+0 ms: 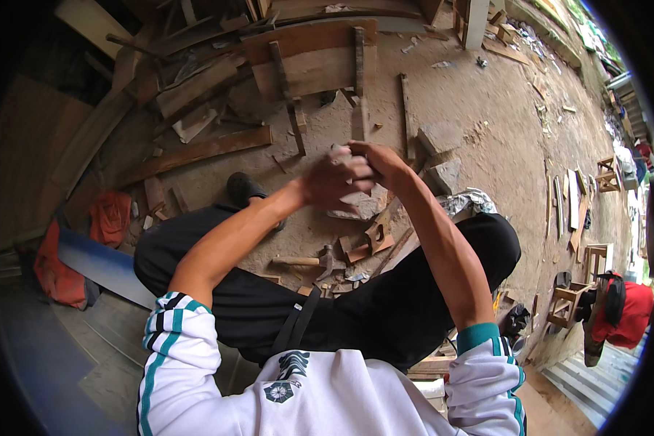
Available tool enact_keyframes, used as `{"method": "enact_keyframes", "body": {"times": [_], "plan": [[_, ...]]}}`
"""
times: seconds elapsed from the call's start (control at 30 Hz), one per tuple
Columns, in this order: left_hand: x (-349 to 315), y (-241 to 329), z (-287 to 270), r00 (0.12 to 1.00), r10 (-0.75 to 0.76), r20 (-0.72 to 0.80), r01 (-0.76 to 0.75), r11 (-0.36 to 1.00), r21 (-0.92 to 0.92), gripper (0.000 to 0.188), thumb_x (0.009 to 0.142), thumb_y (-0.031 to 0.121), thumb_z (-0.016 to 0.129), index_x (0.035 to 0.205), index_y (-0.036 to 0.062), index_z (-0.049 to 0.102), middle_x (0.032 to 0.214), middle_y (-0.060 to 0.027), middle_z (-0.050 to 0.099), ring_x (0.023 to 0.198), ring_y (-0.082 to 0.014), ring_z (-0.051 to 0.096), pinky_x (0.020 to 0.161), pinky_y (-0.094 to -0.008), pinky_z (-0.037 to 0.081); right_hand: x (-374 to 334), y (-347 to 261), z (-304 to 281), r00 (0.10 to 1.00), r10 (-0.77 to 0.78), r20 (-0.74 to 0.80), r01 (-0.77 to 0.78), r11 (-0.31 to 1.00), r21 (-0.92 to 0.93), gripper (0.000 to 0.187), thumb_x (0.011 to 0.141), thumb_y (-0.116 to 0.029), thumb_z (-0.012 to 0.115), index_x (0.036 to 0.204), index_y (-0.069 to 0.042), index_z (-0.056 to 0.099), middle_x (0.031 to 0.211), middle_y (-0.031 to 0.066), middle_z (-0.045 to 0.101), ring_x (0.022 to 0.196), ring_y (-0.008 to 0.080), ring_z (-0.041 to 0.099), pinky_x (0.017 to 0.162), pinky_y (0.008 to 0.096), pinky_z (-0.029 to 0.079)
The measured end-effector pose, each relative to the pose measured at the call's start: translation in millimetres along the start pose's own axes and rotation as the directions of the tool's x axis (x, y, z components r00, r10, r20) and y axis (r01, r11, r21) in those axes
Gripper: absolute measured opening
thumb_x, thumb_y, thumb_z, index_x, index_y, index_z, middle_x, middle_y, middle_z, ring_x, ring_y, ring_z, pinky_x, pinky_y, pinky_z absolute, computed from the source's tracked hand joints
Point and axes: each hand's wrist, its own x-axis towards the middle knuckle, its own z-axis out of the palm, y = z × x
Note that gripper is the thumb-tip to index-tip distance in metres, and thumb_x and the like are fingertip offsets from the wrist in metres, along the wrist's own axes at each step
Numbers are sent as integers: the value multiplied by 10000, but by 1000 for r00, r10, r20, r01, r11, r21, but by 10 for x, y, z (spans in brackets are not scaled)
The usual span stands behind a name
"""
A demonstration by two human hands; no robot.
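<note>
My left hand (333,180) and my right hand (376,163) are raised together in front of me, fingers curled and pressed against each other. Whether anything small sits between them is hidden by the fingers. Below the hands, on the dirt between my black-trousered legs, lies a hammer (320,260) with a wooden handle. A small wooden block with a hole (378,235) lies next to it, and a flat grey stone (356,207) sits right under my hands.
Planks and a wooden panel (309,62) are piled at the top. A red cloth (109,218) lies on the left. Small wooden stools (596,254) stand at the right, near a person in red (625,312). Concrete steps (588,381) drop away at the lower right.
</note>
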Motion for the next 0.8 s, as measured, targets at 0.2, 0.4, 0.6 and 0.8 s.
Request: {"method": "enact_keyframes", "body": {"times": [0.2, 0.4, 0.6, 0.8], "plan": [[-545, -1073, 491, 291, -888, -357, 928, 353, -123, 643, 828, 517, 650, 1246, 44, 528, 1143, -196, 580, 1105, -357, 542, 963, -429, 418, -307, -64, -337, 889, -251, -383, 220, 968, -123, 269, 881, -233, 652, 972, 2, 559, 756, 73, 578, 602, 188, 607, 516, 334, 497], [-476, -1616, 652, -456, -602, 656, 513, -780, -358, 884, 742, 675, 694, 1309, 39, 459, 1079, -121, 586, 935, -246, 622, 774, -418, 543, -677, -80, -626, 840, -319, -438, 275, 948, -161, 244, 892, -244, 660, 980, -40, 561, 801, 67, 595, 649, 175, 613, 553, 336, 513], [-778, -1882, 920, -441, -557, 704, 330, -830, -450, 366, 899, 408, 629, 990, 71, 520, 740, -33, 555, 560, -144, 563, 456, -290, 515, -957, -93, -589, 832, -392, -392, 306, 915, -263, 279, 905, -242, 648, 1056, -10, 621, 842, 50, 632, 751, 119, 596, 681, 273, 494], [-765, -1828, 1076, -457, -607, 650, 247, -789, -562, 231, 927, 268, 573, 809, 103, 462, 605, -8, 420, 468, -125, 407, 380, -266, 371, -1080, 77, -743, 842, -387, -375, 241, 893, -380, 246, 915, -235, 657, 1037, -24, 629, 833, 13, 614, 729, 86, 554, 659, 259, 461]]}}
